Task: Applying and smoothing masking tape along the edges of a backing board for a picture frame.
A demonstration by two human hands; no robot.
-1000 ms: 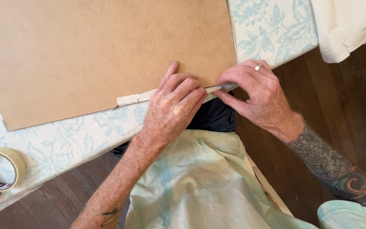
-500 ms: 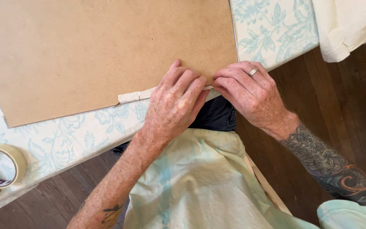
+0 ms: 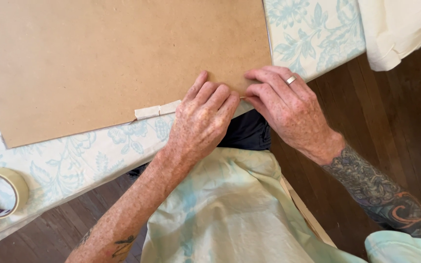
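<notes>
So, board (image 3: 113, 63): flat, smooth brown hardboard
tape (image 3: 158, 110): cream strip along its near edge, just left of the left hand (image 3: 203, 119)
left hand: fingers together, pressed flat on the edge
right hand (image 3: 288, 109): pinching the strip's end

- A table (image 3: 317, 34) fills the far and left part of the scene, covered by a white cloth printed with pale blue flowers and leaves.
- Its near edge runs on a slant from near left to far right.
- Beneath and to the right lies a floor (image 3: 395, 126) of dark brown wooden boards.
- A cream cloth (image 3: 395, 29) hangs over the far right corner.
- Soft, even light falls on everything, with no hard shadows.
</notes>
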